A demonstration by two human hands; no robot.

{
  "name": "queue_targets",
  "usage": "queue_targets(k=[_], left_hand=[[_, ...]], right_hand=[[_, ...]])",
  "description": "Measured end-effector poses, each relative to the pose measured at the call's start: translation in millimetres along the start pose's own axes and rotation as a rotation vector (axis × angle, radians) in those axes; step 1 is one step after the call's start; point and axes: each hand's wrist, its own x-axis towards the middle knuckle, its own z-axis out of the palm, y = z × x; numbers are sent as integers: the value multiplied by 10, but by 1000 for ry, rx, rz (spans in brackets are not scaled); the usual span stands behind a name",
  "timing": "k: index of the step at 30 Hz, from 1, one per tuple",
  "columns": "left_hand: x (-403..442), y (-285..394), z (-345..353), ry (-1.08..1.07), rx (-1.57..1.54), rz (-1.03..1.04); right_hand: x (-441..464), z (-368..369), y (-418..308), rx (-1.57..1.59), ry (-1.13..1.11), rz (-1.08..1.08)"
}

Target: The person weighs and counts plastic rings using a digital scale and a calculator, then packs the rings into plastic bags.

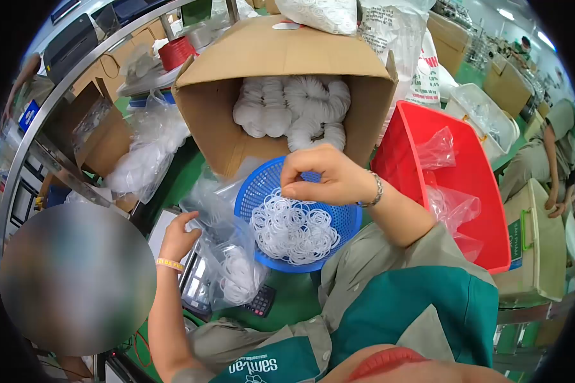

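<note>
My left hand (181, 237) is closed at the edge of a clear plastic bag (218, 220), with its fingertips on the film. White rings (237, 281) lie in the bottom of that bag, which rests over a scale (197, 284). My right hand (326, 175) hovers above a blue perforated basket (350, 223), its fingers curled into a pinch. Whatever they hold, if anything, is hidden. Loose thin white rings (294, 231) are heaped inside the basket, below that hand.
Behind the basket, an open cardboard box (281, 54) holds bundled white rings (291, 105). A red bin (453, 185) with clear bags stands at right. A calculator (260, 301) lies by the scale. A metal rail (70, 92) curves along the left. Another person (543, 156) sits far right.
</note>
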Motion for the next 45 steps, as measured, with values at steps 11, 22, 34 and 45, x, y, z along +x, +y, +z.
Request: queue_targets(k=[11,22,34,45], left_hand=[[-28,-15,-36,14,212,-112],[-697,1373,-711,588,-326,455],[-1770,1826,-977,534,-411,1409],[-1558,2011,-627,407,-1097,1247]], right_hand=[[-144,-267,-512,-59,48,-169],[-461,-799,-1850,-471,202,-733],[-425,-598,-2530,-747,0,-1095],[-447,-487,-2832,-810,-21,-1151]])
